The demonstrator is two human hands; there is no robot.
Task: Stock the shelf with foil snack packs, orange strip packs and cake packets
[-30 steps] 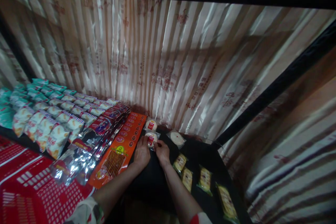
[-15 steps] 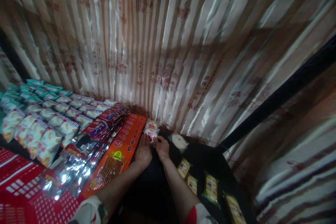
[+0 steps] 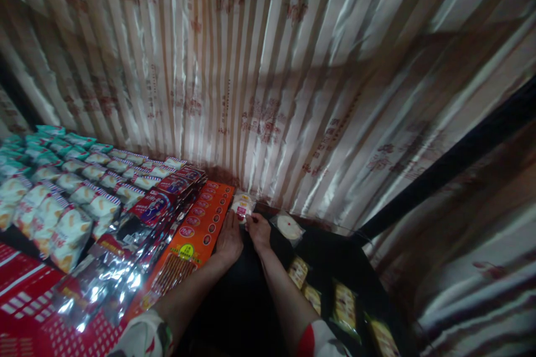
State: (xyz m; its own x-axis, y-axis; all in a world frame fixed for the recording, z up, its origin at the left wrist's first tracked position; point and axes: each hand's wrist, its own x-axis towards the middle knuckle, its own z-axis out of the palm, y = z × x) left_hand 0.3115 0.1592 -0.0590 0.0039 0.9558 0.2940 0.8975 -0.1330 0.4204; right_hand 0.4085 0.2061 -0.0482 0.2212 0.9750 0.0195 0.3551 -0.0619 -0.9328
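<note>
My left hand point(image 3: 230, 240) and my right hand point(image 3: 258, 231) both reach to a small clear packet with a round white cake and a red label point(image 3: 242, 207), at the back of a black cloth surface point(image 3: 247, 301). Fingers of both hands pinch the packet's near edge. It lies against the striped satin curtain point(image 3: 268, 83) and seems to rest on a second packet, though I cannot tell for sure. Another round white cake packet point(image 3: 288, 227) lies just right of my right hand.
Long orange snack packs point(image 3: 190, 240) lie left of my left hand, then silver and red foil packs point(image 3: 125, 245), white snack bags point(image 3: 62, 206) and teal packs point(image 3: 50, 136). Several yellow cookie packets point(image 3: 318, 290) lie at the right. A red patterned cloth point(image 3: 25, 301) covers the near left.
Both hands have pushed the cake packet farther back, onto or against the packet by the curtain. The view has tilted up and the hands sit a little farther from me.
</note>
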